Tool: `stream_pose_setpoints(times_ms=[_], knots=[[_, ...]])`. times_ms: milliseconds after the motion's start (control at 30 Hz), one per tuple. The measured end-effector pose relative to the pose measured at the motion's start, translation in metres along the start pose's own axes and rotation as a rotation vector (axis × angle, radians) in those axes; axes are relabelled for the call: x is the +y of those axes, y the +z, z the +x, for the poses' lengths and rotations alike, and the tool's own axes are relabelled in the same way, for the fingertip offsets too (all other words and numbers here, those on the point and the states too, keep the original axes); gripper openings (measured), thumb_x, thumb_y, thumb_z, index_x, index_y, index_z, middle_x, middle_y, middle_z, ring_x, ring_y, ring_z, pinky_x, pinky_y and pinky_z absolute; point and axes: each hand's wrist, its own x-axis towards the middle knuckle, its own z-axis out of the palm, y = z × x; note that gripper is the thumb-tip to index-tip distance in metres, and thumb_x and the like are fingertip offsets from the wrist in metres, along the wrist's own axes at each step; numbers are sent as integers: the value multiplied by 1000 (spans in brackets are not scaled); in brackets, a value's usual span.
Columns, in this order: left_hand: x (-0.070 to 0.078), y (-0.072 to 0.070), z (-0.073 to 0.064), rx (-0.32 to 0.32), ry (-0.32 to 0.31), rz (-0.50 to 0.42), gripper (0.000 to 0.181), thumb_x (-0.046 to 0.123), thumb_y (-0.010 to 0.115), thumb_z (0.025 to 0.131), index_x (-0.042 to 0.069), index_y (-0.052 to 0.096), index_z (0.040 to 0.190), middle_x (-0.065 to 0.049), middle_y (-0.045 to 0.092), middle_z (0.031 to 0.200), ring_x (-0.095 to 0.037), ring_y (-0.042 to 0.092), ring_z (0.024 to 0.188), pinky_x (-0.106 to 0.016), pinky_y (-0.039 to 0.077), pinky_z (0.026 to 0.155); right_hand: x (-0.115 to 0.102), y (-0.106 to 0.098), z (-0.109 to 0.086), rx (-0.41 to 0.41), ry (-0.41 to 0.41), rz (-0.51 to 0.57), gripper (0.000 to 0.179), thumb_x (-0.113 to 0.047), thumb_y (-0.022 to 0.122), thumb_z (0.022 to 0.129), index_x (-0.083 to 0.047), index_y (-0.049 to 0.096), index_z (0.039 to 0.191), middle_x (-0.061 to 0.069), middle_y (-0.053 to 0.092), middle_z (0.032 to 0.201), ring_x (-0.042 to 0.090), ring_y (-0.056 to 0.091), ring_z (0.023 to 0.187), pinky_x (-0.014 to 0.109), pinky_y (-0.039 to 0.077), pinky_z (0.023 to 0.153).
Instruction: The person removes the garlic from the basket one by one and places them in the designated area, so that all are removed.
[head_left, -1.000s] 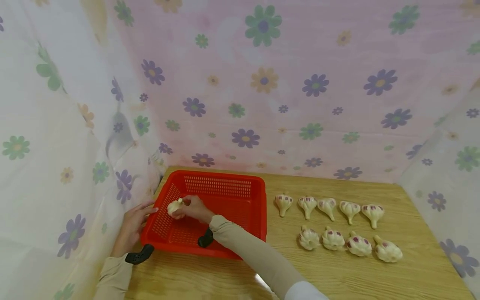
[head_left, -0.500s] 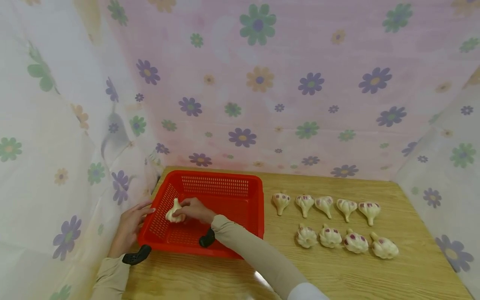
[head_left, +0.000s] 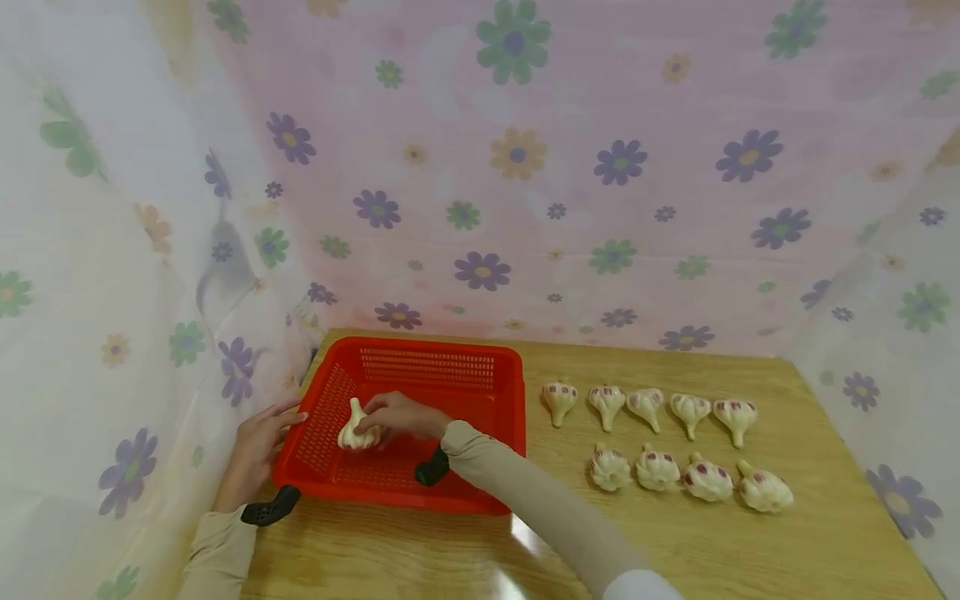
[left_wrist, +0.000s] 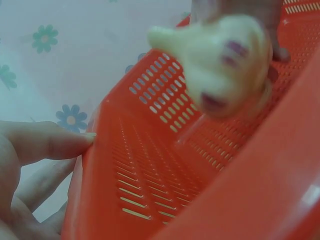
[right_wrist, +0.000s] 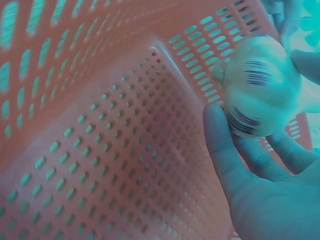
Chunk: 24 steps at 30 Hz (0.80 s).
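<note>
My right hand (head_left: pixel 405 415) grips a garlic bulb (head_left: pixel 358 429) inside the red plastic basket (head_left: pixel 514 408), with the bulb's stem pointing up in the head view. Purple patches mark this bulb, and in the right wrist view the fingers (right_wrist: pixel 220 145) curl round it from below with the thumb on its far side. The bulb hangs above the basket's slotted floor, near the left wall. At the basket's left rim rests my left hand (head_left: pixel 255 446); the left wrist view shows its thumb (left_wrist: pixel 55 143) on the rim and the other fingers outside the wall.
Right of the basket, garlic bulbs lie in two rows on the wooden table (head_left: pixel 360 550): a back row (head_left: pixel 645 408) with stems toward me and a front row (head_left: pixel 708 479) with stems away. Flowered cloth (head_left: pixel 525 192) encloses the back and sides.
The right hand has tilted the garlic bulb so its stem stands more upright, and has shifted it slightly right. The left hand stays at the rim. The head view has shifted a little.
</note>
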Motion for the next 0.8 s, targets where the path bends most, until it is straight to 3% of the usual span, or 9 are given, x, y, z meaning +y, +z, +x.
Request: stream_pose_setpoints(times_ms=[233,500,800], knots=[[-2,-2,-1,-28,-5,-1,61,23,65,90,11,40,144,12,64,94,-9,63,86,-32,54,76,-10,-16,-21,-12,-14,-18,32,-15,64,85,-1,57,113,6,60,99,20,62,75,40,54,76],[0,-5,-3,-64,-7,-27,64,24,64,91,11,34,147,14,64,94,-10,62,87,-33,54,77,-17,-32,-48,28,-4,-4,33,-15,66,85,0,58,113,7,61,99,20,63,75,43,53,79],[0,-3,-3,-70,-27,-53,54,22,65,90,18,46,140,13,65,92,-11,63,86,-33,54,76,-27,-50,-81,31,-47,50,36,-13,64,86,1,57,118,9,60,107,21,62,78,47,51,83]])
